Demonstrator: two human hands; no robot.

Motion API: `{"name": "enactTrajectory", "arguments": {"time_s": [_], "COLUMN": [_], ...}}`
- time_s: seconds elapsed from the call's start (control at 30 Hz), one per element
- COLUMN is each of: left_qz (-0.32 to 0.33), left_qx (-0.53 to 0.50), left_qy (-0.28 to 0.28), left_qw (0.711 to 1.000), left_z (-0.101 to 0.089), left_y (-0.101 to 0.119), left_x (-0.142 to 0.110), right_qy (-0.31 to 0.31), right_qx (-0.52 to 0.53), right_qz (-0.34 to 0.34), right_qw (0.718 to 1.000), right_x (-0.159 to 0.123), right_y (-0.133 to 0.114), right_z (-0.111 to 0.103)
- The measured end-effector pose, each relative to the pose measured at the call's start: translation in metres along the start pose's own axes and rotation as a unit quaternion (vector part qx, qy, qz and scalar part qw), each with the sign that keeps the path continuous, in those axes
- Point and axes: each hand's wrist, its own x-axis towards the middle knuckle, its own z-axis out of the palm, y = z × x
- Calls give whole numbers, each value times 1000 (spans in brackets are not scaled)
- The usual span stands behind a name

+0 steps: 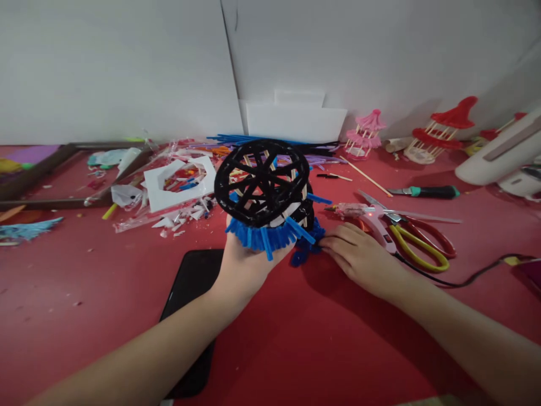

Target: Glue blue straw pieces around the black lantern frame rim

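Observation:
My left hand (245,265) is wrapped round a pipe-cleaner model (262,175) and holds it above the table. The model has a black spoked wheel on top, light sticks below it and a fringe of short blue pipe cleaners (264,237) around the side, some jutting outward. Part of its far side is hidden behind the wheel. To the right, my right hand (359,254) rests low at the table, its fingertips closed together on blue pipe-cleaner pieces (300,256) lying in a small pile. Exactly which piece is pinched does not show clearly.
Beside my right hand lie a pink glue gun (380,223), scissors (418,242) and a craft knife (431,192). A black phone (192,293) lies under my left forearm. Pink (364,132) and red (442,132) models stand behind; scraps and a white paper frame (158,186) are left.

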Motion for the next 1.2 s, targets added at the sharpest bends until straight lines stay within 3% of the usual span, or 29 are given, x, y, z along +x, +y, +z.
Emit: {"name": "enactTrajectory", "arguments": {"time_s": [0.27, 0.47, 0.73, 1.2], "left_qz": [-51, -48, -35, -53], "left_qx": [-39, -32, 8, 3], "left_qy": [26, 12, 2, 6], "left_qw": [998, 998, 999, 999], "left_z": [0, -1, -2, -4], "left_y": [-4, -6, -7, -12], "left_x": [0, -1, -1, -1], "right_qy": [32, 79, 130, 145], "right_qx": [17, 47, 91, 200], "right_qz": [48, 103, 105, 197], "right_qw": [998, 990, 982, 949], "right_x": [-1, -1, -2, 3], "right_y": [0, -4, -9, -12], "right_z": [1, -9, -15, -22]}}
